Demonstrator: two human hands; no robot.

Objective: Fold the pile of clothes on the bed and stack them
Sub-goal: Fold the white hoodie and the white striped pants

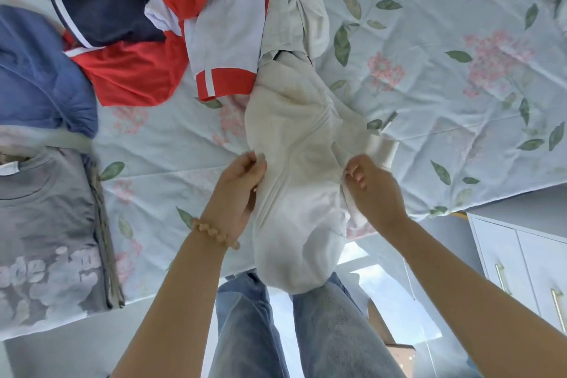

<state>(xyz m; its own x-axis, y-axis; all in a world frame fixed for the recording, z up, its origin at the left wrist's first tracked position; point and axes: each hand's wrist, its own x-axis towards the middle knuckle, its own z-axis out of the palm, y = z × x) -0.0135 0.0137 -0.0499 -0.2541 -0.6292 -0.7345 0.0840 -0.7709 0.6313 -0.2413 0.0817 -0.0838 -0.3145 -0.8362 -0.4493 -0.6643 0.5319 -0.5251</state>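
**Two hands pinch a soft white top at the near edge of the bed**

On the far left, a grey T-shirt [46, 224] with pale letters lies folded flat on the bed [460, 101]. It sits on top of something else folded, so this looks like the stack so far. Just past it is a blue garment [36, 77], a bit bunched up.

Further along, at the far side of the bed, is the pile of clothes [147, 24]. It has dark navy, red and pale pieces all mixed up. These still look unfolded.

In the middle is the white garment [300, 163]. Its far end lies on the flowery sheet and touches the pile. Its near end hangs off the bed in front of the person's jeans [322, 331]. The left hand [242, 175], with a bead bracelet [214, 232] on the wrist, is pinching the left edge of the cloth. The right hand [368, 181] is pinching the right edge.

The cloth looks light, soft and floppy. It will sag and bunch, and it should not slip much or break. I think it is best held by the seams or corners, one in each hand, so it can be pulled flat.

At the far right, past the bed, is a white cabinet [521, 255] with its doors shut. I cannot tell what is inside.
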